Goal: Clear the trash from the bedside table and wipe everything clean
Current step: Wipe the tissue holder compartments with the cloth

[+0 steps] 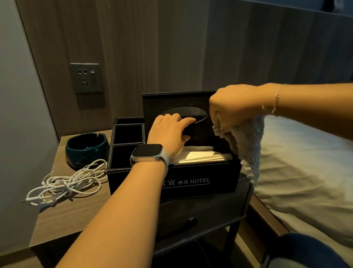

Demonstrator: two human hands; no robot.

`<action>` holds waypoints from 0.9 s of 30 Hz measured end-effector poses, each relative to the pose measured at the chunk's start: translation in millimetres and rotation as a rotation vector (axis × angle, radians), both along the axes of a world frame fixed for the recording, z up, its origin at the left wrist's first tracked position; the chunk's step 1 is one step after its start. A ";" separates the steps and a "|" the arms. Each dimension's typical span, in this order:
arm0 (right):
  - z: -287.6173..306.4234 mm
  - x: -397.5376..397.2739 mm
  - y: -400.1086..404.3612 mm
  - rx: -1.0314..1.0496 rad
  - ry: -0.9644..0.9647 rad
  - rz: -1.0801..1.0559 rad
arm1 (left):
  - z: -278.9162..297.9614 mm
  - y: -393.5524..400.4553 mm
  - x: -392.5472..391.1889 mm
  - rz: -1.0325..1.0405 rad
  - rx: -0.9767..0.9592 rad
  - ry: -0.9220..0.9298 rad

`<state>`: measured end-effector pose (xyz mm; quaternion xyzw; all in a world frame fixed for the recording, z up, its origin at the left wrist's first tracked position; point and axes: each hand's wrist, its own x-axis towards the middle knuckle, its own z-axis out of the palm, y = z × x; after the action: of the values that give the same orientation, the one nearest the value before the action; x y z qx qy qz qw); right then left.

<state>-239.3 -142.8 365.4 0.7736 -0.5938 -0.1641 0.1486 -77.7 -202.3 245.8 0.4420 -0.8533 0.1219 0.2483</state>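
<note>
Two hands work at the box (pixel 178 180), a black organiser with a tissue bay and three small compartments, standing on the table (pixel 68 222) against the bed (pixel 316 168). Its lid (pixel 178 107) stands raised, nearly upright. The left hand (pixel 168 132) rests on the lid's inner face, fingers straight, fingertips at the oval slot. The right hand (pixel 234 105) is clenched on a cloth (pixel 247 143), which hangs past the box's right end, and seems to meet the lid's right edge. Tissues (pixel 202 155) lie exposed in the bay. An ashtray (pixel 87 148) sits left of the box, with a tangled cable (pixel 67 185) in front of it; no loose trash is visible. Risks, as judgement: pressure on the open lid may strain its hinge or slide the box toward the ashtray; a damp cloth trailing into the bay would spoil the tissues; wiping the table may snag the cable and drag it off the edge.
</note>
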 end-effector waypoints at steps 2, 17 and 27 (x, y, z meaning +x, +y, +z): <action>-16.7 6.5 -0.8 -0.047 0.112 0.103 | 0.6 0.9 -0.6 0.005 0.000 -0.006; -5.5 12.0 44.6 0.357 -0.124 -0.225 | 4.2 3.0 -1.0 -0.004 0.039 0.040; -24.3 -20.3 36.1 -0.023 -0.223 -0.068 | 1.5 2.8 -2.4 0.010 0.045 0.053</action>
<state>-259.6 -106.7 341.1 0.7645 -0.6346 -0.0751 0.0851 -80.0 -199.5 247.3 0.4550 -0.8466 0.0922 0.2602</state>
